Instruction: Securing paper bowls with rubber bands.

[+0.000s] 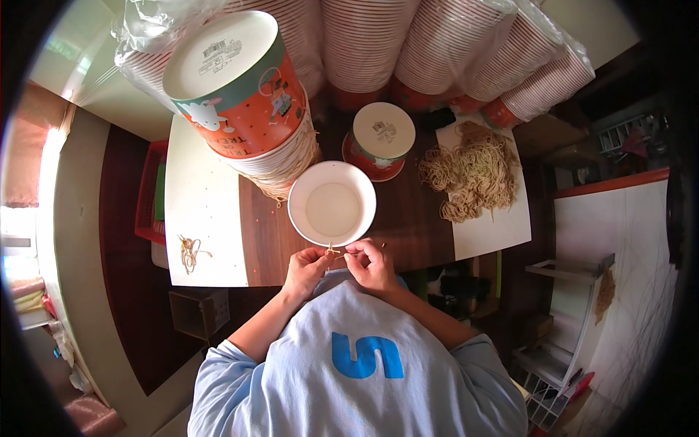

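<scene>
Both hands meet at the near rim of a white paper bucket (297, 211), whose open mouth faces up toward me. My left hand (306, 272) pinches a thin tan cord (333, 250) at that rim. From the other side, the fingertips of my right hand (370, 265) are closed on the same cord. A short end of it sticks up between the hands. Whether it is knotted or threaded through the bucket is too small to tell.
Beyond the bucket stand a tall stack of upturned orange-and-green paper buckets (251, 120) and a shorter upturned bucket (380, 138). A tangled pile of tan cords (477, 171) lies at right, a few loose cords (191, 253) at left. Plastic-wrapped bucket stacks (364, 44) line the back.
</scene>
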The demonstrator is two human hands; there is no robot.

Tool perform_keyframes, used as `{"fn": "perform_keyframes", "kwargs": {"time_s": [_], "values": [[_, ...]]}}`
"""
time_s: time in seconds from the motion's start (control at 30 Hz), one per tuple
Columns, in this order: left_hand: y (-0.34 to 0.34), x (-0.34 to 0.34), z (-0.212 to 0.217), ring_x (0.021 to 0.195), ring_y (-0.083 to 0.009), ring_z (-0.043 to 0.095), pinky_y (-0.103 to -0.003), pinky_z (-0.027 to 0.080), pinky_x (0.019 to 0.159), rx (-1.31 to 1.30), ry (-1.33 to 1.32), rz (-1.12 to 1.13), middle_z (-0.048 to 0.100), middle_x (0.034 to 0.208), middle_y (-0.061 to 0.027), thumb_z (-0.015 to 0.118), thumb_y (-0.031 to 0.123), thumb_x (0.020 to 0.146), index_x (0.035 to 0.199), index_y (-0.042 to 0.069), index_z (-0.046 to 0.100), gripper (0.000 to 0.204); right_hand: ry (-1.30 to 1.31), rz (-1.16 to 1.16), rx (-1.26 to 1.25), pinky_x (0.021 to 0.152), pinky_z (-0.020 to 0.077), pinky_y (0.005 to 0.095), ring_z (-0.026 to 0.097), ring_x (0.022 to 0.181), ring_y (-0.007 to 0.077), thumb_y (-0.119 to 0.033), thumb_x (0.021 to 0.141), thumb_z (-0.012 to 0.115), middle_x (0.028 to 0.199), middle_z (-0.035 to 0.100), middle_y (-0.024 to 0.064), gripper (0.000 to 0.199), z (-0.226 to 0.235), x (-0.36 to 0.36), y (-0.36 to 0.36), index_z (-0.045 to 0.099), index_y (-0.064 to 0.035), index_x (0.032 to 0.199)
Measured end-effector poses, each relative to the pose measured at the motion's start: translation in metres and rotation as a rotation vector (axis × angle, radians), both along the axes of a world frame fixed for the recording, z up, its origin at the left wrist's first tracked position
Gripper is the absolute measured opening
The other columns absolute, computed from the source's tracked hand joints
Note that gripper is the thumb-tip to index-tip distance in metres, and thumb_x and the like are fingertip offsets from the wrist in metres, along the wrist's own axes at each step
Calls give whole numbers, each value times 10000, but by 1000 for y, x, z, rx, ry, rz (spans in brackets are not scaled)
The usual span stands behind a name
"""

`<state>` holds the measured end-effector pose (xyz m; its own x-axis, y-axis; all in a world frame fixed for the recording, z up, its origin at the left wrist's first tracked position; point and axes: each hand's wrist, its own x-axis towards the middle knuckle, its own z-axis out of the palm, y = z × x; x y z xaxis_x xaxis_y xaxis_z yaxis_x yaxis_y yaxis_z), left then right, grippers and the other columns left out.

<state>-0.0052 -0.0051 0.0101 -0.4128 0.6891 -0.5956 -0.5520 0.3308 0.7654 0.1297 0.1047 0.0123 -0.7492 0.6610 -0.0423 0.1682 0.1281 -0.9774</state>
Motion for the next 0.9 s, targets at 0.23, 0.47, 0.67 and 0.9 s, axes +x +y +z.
{"fn": "perform_keyframes", "kwargs": {"time_s": [0.23,0.47,0.67,0.9], "values": [[1,1,6,583,-40,488,-186,377,523,6,82,-27,600,693,8,639,133,853,868,5,642,129,53,-3,797,690,470,364,581,776,239,-91,680,718,916,574,65,312,26,-13,9,581,-82,961],[4,3,9,587,-37,482,-183,374,527,21,99,-27,598,692,10,628,128,856,861,-3,639,132,25,86,1008,656,446,351,571,747,221,-78,709,694,918,556,55,304,17,-14,11,572,-86,987],[5,3,11,570,-37,476,-187,371,511,31,94,-19,591,674,14,635,135,851,844,-2,637,136,57,118,1016,648,437,342,568,738,206,-69,717,673,906,563,48,247,19,-14,13,590,-85,950],[5,4,12,570,-40,485,-186,373,507,15,109,-28,595,675,9,628,120,848,839,3,637,119,83,88,1000,642,422,322,569,714,179,-92,760,593,857,575,41,121,16,-17,13,595,-74,880]]}}
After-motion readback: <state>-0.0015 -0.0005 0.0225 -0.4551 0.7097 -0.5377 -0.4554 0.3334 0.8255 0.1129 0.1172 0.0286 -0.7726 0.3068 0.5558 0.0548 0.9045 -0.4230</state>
